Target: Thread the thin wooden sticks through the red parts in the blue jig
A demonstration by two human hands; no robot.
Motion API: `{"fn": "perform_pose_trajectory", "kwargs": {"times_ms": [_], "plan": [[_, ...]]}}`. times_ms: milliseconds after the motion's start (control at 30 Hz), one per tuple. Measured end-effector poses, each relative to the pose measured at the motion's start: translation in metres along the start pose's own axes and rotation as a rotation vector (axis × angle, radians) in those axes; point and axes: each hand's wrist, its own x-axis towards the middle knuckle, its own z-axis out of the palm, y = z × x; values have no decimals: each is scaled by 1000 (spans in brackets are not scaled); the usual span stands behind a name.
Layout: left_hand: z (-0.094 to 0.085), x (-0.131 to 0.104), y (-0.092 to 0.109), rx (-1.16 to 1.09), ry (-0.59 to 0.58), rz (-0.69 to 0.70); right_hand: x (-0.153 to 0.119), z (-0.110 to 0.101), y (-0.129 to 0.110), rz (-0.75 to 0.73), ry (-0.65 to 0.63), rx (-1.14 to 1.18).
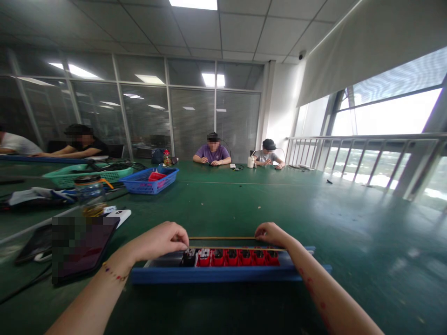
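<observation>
I hold a thin strip (221,238).
My left hand (181,243) and right hand (260,234) pinch its ends near the blue-edged tray (216,275) of red holders (232,259).

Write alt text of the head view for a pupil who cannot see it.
A person's left hand and right hand are at opposite ends of a thin yellowish strip. Nearer, a blue-edged tray on a green table holds a row of mostly red parts. Beyond, a blue basket stands left and several people sit.
</observation>
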Motion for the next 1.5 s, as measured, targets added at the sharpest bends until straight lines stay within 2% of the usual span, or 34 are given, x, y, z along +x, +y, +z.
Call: {"fn": "perform_pose_trajectory", "kwargs": {"times_ms": [100,267,400,533,700,767,933,1100,1300,1500], "plan": [[-7,1,-2,62,123,40,0,-1,2,38,18,40],[-12,7,-23,38,264,-30,4,2,11,120,53,178],[0,21,-43,23,212,-52,8,7,18,188,70,264],[19,39,-52,44,128,-28,6,4,13,184,60,269],[38,62,-57,185,121,-40,-2,0,1,-8,-38,-28],[43,67,-59,239,133,-50,-3,-1,-3,-36,-52,-115],[43,71,-62,317,153,-44,-3,-1,-9,-59,-64,-192],[42,73,-60,359,78,-43,-1,-2,-14,-43,-82,-273],[47,82,-53,384,47,-81,2,0,-13,16,-123,-348],[44,74,-48,328,96,-86,-2,-2,-12,48,-128,-367]]}}
